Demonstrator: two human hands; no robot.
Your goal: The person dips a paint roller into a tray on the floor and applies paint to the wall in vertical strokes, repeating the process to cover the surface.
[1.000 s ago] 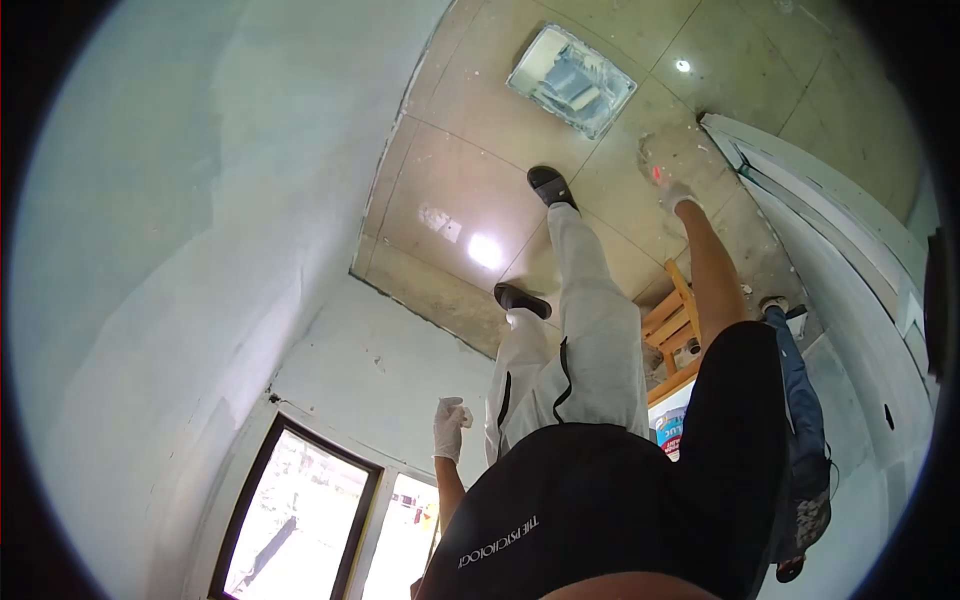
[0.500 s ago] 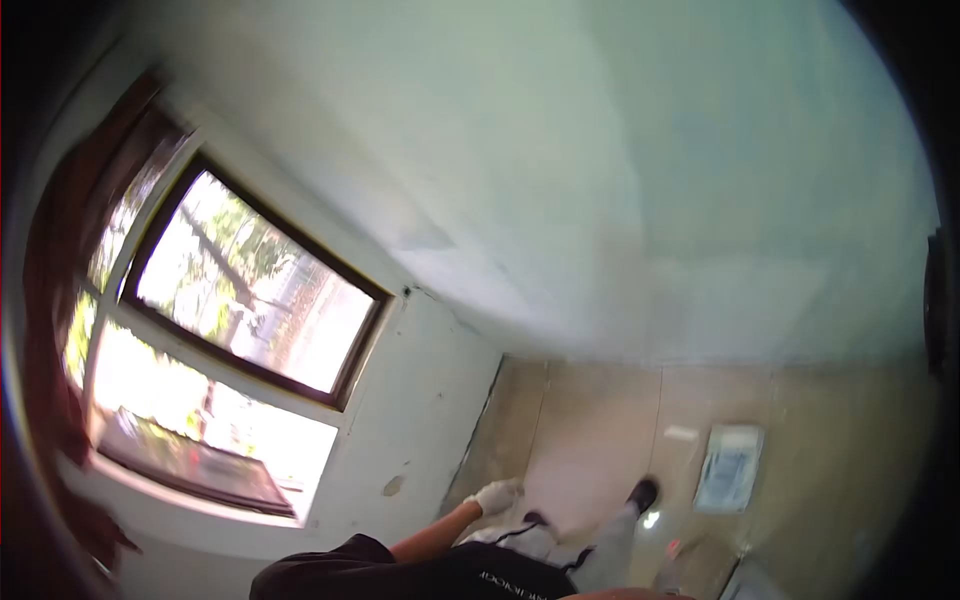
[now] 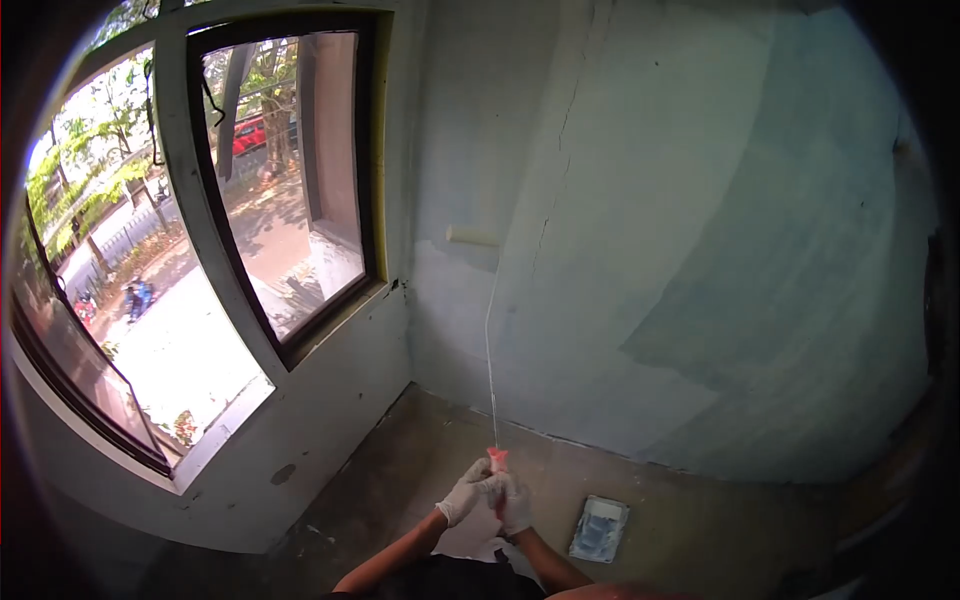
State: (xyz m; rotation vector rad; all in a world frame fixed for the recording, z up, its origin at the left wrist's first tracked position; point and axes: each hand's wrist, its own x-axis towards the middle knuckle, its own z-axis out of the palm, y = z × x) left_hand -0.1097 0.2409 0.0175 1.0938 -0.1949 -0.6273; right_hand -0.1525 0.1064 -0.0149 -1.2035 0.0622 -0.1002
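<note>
A paint roller (image 3: 472, 237) with a pale sleeve is against the wall, left of a long crack. Its thin wire frame runs down to a red-and-white handle (image 3: 497, 459). My left hand (image 3: 466, 496), in a whitish glove, is closed around the handle's lower part. Beside it, my gloved right hand (image 3: 515, 506) grips the same handle. Both hands are close together in front of my body, and their fingers partly hide the grip. On the floor to the right lies a paint tray (image 3: 600, 528) with whitish-blue paint in it.
The painted wall (image 3: 600, 300) shows patches of lighter and darker blue-green. A dark-framed window (image 3: 375, 150) is at the left, with another opened pane (image 3: 90, 390) lower down. The tiled floor (image 3: 400, 470) meets the wall below the roller.
My view has swung and steadied, with the window now more upright. Earlier only my left hand showed clearly, low down; now both hands are together on the roller, which is against the wall.
</note>
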